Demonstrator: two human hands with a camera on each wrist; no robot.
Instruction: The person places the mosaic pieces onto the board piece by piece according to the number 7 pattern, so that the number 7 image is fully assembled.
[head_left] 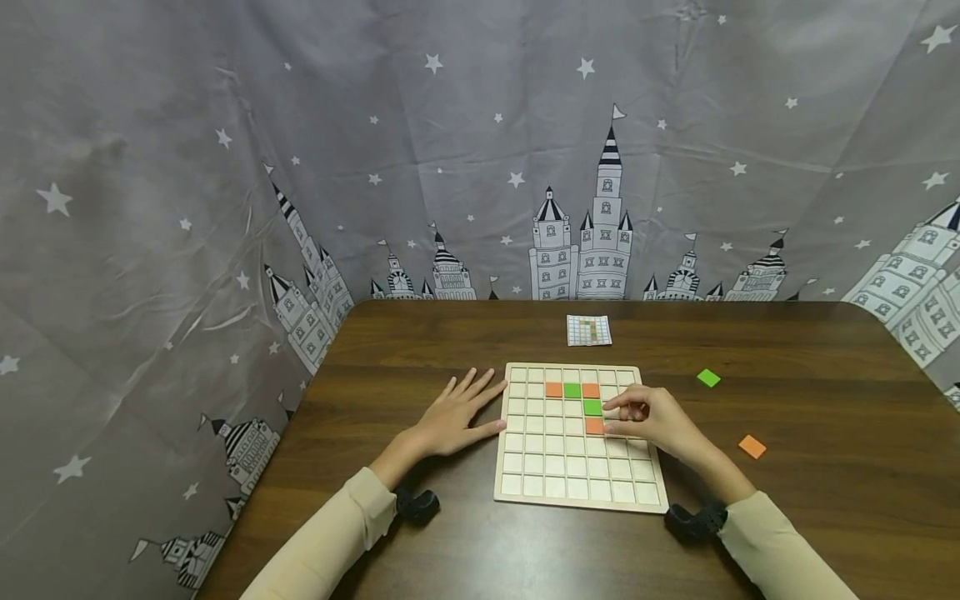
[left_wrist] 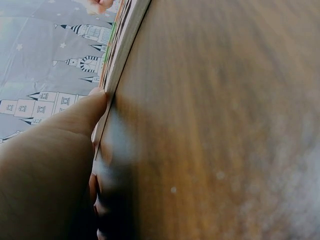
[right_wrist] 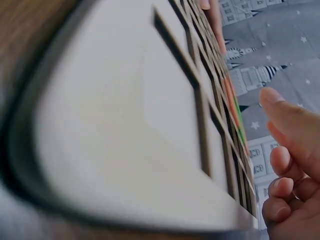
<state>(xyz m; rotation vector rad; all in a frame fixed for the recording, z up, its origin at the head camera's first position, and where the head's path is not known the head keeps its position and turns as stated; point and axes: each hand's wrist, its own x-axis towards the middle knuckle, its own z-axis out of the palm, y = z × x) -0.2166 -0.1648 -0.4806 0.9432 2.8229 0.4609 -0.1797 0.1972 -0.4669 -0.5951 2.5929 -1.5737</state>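
"Pale sleeves [head_left: 322, 533] closest to us, and past them the wooden grid board [head_left: 553, 463] on the bench [head_left: 465, 554]. What are the hands doing?"

"The left hand [head_left: 456, 417] lies flat beside the board, fingers spread, its thumb touching the left edge. I'd leave it there as a brace, with light pressure, so the board can't skid."

"And the right hand [head_left: 654, 418]?"

"Over the board. Its grip is narrow, thumb and forefinger a little apart, and I see nothing held between them. The tips are right beside the upright run's green tile [head_left: 592, 407] and the orange tile [head_left: 594, 427] below it. Whether they touch, I can't tell."

"So how would you handle that?"

"My reading is that the lower orange one is being settled. I'd press its middle down with one fingertip, check that it sits flat in its square, then lift straight up. Dragging sideways could catch the green one."

"Any spares?"

"A loose green tile [head_left: 708, 378] and a loose orange tile [head_left: 752, 447], both on the bench to the board's right. Each is thin and flat, so I'd pinch it by opposite edges."

"And that card [head_left: 579, 332] behind the board?"

"It carries a small coloured grid, probably worth checking before each placement."
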